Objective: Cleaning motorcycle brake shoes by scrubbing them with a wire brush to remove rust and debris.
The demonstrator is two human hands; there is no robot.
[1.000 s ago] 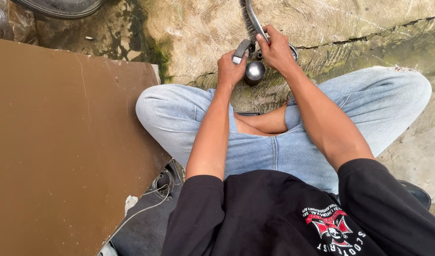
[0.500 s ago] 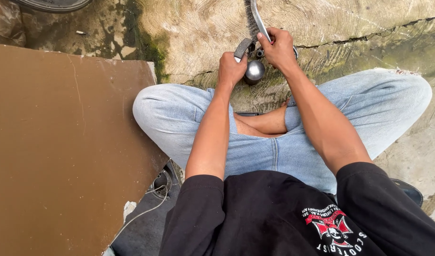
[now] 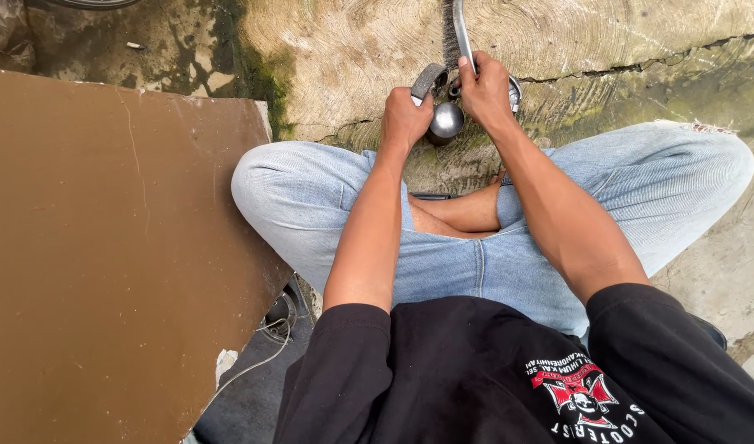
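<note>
Over crossed legs, both hands' fingers clamp a metal part, perhaps chromed, its rod cut off.

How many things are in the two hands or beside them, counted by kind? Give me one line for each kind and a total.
Hands: 2, left hand and right hand
Curved metal bar: 1, gripped by the right hand
Rounded shiny metal part: 1, between the hands
Dark curved piece: 1, at the left hand
Brown board: 1
Total: 6
</note>
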